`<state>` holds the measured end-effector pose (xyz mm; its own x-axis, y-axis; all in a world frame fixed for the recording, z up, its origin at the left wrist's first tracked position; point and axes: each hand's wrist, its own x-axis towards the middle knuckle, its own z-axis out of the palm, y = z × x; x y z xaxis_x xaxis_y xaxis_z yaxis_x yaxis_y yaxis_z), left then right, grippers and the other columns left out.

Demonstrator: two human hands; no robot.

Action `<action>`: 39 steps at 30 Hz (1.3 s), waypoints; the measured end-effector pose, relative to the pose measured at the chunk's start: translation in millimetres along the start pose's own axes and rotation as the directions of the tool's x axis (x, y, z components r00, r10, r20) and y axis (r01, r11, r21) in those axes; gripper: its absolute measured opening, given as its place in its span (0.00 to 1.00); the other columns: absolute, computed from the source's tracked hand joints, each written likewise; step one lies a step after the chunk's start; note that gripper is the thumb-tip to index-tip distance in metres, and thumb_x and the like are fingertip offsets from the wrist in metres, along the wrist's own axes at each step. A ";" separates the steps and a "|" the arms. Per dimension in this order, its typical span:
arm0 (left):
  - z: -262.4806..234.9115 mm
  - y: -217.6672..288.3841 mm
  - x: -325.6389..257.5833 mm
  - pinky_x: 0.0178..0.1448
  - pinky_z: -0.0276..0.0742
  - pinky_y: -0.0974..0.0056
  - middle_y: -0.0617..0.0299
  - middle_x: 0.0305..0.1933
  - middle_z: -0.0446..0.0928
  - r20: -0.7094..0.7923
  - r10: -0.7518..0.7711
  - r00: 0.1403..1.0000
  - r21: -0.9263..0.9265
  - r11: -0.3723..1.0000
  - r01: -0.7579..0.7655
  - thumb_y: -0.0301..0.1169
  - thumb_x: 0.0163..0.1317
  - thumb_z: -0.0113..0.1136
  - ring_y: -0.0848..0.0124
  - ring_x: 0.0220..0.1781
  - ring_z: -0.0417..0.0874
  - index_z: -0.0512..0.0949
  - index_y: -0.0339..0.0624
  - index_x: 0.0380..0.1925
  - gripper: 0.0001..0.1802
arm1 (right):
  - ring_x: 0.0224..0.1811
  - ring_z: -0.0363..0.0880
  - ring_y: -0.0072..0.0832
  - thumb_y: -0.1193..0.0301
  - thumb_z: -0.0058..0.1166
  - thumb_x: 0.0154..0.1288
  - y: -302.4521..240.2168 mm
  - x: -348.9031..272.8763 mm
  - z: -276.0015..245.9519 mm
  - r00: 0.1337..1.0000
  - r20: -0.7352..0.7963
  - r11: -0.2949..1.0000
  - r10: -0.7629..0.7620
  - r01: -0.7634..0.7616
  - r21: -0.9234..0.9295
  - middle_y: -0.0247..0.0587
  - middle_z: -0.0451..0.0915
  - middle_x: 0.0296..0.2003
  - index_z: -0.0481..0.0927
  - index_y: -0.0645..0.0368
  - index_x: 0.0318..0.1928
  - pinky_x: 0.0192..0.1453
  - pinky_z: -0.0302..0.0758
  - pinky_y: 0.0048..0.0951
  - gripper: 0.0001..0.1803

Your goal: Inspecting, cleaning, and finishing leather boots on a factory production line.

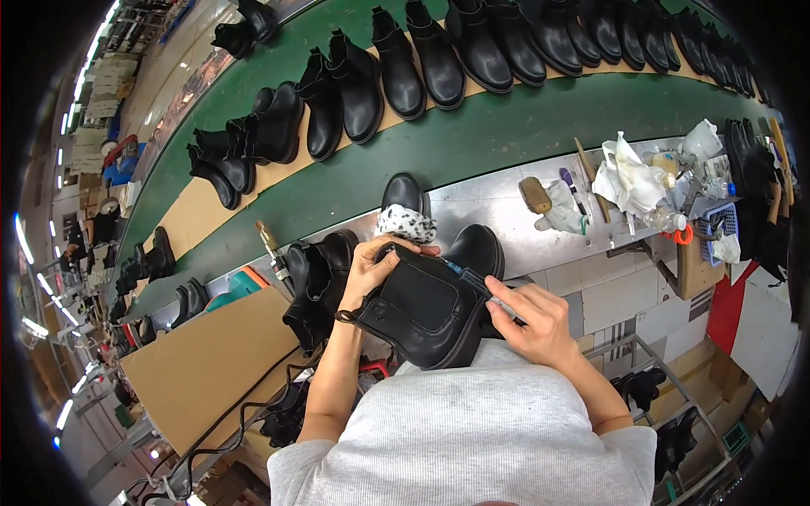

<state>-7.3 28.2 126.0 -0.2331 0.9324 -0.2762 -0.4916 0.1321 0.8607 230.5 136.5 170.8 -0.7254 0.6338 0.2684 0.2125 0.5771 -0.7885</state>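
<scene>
Before my chest, on this side of the metal desk (pixel 485 209), the black boot (pixel 422 299) is tilted, its top edge pinched in my left grip (pixel 371 263), while my right grip (pixel 533 319) is closed around a slim tool (pixel 473 277) angled toward it. I'd expect the shaft to bend softly, the sole to be stiffer and heavier, and the smooth leather slippery and easily scratched, so I'd hold by the top edge. My left forearm runs nearly upright; my right slants inward, knuckles outward.
</scene>
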 end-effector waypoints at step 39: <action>9.0 23.5 15.5 0.50 0.78 0.60 0.43 0.39 0.81 0.083 0.142 0.986 0.207 0.966 -0.157 0.43 0.58 0.61 0.59 0.44 0.83 0.79 0.29 0.36 0.23 | 0.15 0.69 0.27 0.79 0.62 0.46 10.0 18.2 -25.5 0.999 -0.004 0.999 -0.047 0.047 -0.026 0.35 0.72 0.17 0.81 0.57 0.47 0.20 0.67 0.26 0.23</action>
<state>-14.9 48.7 145.8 -0.2305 0.9663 -0.1144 -0.2643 0.0510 0.9631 236.1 166.9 181.8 -0.7318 0.6081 0.3077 0.1954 0.6197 -0.7601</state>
